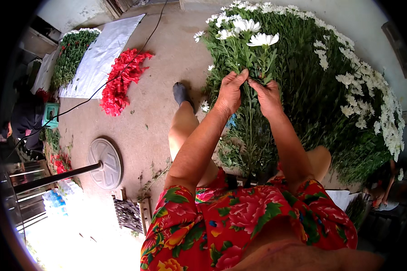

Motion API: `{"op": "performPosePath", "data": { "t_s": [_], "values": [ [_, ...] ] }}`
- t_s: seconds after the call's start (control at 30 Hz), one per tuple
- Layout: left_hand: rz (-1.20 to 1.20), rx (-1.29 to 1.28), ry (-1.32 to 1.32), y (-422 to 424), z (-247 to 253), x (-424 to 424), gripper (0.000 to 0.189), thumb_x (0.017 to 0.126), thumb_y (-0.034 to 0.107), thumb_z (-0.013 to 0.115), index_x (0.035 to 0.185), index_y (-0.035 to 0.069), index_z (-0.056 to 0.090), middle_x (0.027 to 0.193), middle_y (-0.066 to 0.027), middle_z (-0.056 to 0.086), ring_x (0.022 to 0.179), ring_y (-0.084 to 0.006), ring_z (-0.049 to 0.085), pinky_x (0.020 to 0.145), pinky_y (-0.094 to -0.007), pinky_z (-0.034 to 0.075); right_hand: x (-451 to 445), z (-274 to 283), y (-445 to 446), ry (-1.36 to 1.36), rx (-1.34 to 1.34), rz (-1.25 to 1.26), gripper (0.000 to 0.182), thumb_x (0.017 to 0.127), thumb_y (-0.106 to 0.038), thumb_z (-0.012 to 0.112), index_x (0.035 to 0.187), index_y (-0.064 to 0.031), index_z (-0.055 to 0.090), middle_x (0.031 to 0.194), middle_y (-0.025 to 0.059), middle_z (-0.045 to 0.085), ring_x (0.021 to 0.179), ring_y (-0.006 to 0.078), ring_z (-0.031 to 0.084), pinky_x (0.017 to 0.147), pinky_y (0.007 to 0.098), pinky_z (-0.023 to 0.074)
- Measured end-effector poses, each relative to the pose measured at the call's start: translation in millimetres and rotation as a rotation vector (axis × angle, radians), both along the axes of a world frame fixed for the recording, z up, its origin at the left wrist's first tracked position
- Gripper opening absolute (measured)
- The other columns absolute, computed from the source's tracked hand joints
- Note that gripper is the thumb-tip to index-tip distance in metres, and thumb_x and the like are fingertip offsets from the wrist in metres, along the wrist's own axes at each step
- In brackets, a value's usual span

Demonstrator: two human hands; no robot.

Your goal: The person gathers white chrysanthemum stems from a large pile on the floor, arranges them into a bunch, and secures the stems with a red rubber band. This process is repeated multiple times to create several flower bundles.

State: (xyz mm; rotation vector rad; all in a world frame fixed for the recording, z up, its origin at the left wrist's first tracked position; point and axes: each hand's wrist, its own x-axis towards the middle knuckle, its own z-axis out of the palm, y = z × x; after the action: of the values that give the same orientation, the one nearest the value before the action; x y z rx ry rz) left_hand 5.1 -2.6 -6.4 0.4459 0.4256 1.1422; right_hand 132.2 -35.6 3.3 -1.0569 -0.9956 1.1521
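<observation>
Several white chrysanthemum stems [263, 40] stand upright between my hands, their open blooms above my fingers and leafy stems running down towards my lap. My left hand [233, 88] pinches leaves or stems just below the blooms, thumb pressed to the forefinger. Close beside it on the right, my right hand [268, 96] has its fingers curled around a stem and leaves; the fingertips of both hands almost meet. Behind and to the right lies a large heap of cut white chrysanthemums [291, 67], blooms along its outer edge. Leaves partly hide what each hand grips.
Red ribbons [122, 81] lie on the concrete floor beside a white sheet [105, 50] bearing more flowers. A dark cable crosses there. A round stand base [104, 164] with a pole is at the left. One person [27, 115] sits far left by a green stool [51, 115], another [386, 193] far right.
</observation>
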Motion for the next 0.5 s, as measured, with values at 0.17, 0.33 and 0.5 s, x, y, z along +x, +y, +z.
{"op": "performPosePath", "data": {
  "t_s": [0.17,0.33,0.5],
  "values": [
    [-0.025,-0.082,0.068,0.6,3.3,0.6,0.010,0.092,0.011,0.066,0.099,0.004,0.066,0.096,-0.0049,0.069,0.087,-0.0151,0.064,0.082,-0.0321,0.051,-3.7,0.9,-6.1,-0.127,-0.051,-0.074,0.023,0.094,-0.025,0.068,0.102,-0.0029,0.071,0.090,-0.0018,0.067,0.077,0.0071,0.055,0.069,0.0261,0.0437],
    [0.040,0.008,0.191,2.7,-9.8,9.6,0.014,0.095,0.007,0.059,0.106,0.000,0.065,0.105,-0.0088,0.069,0.094,-0.0176,0.066,0.085,-0.0338,0.053,19.4,5.7,-1.5,-0.276,-0.349,-0.273,0.062,0.091,-0.064,0.056,0.104,-0.0031,0.060,0.078,0.0014,0.048,0.066,0.0100,0.044,0.053,0.0367,0.0367],
    [0.024,0.087,0.374,-3.7,-9.5,12.2,0.008,0.096,0.008,0.059,0.099,0.002,0.064,0.095,-0.0039,0.067,0.082,-0.0103,0.059,0.075,-0.0290,0.049,7.8,7.7,8.6,-0.229,-0.248,-0.388,0.070,0.092,-0.069,0.049,0.115,-0.0024,0.050,0.067,0.0008,0.044,0.061,0.0125,0.043,0.052,0.0369,0.0353]
  ]
}}
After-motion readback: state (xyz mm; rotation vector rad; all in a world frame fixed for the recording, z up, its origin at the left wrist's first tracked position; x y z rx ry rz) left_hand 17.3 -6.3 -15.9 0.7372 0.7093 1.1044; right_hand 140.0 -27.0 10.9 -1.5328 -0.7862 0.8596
